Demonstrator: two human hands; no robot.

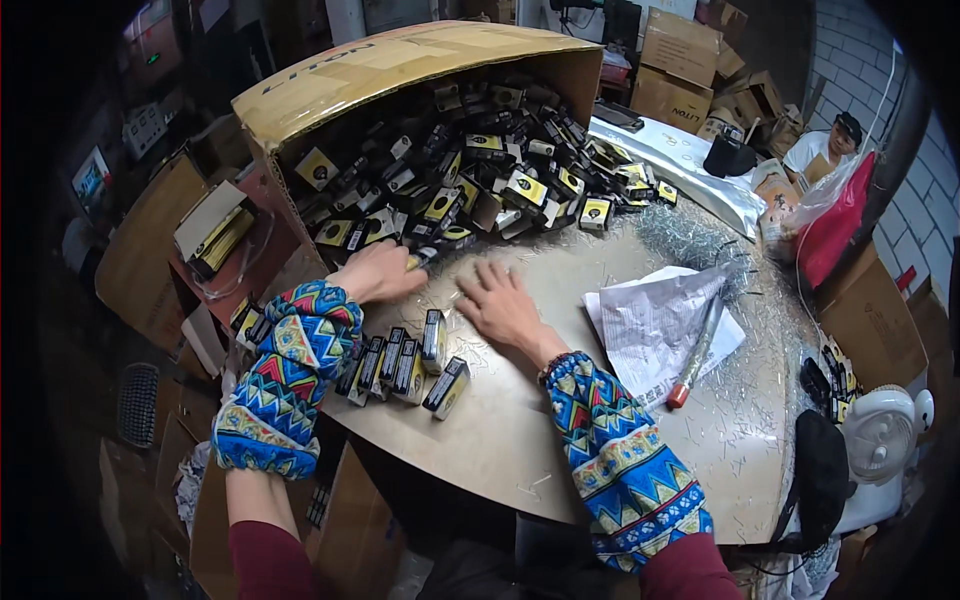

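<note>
On the tabletop [500, 440], my left hand [380, 273] is bent at the edge of a big heap of small black-and-yellow boxes [485, 143]. Its fingers are closed at a small box [421, 258]; part of the grip is hidden. To the right, my right hand [503, 307] lies palm down, fingers spread, holding nothing. Several of the same small boxes stand in a group [402, 368] nearer to me, between my forearms; one box [446, 388] stands slightly apart. Patterned blue sleeve covers are on both forearms.
A large cardboard carton [420, 60] lies on its side, the heap spilling from its mouth. Right of my hands are a crumpled paper sheet [640, 330], a red-tipped tube [697, 355] and silvery strands [690, 240]. A white fan [880, 435] stands far right; a person [825, 150] is behind.
</note>
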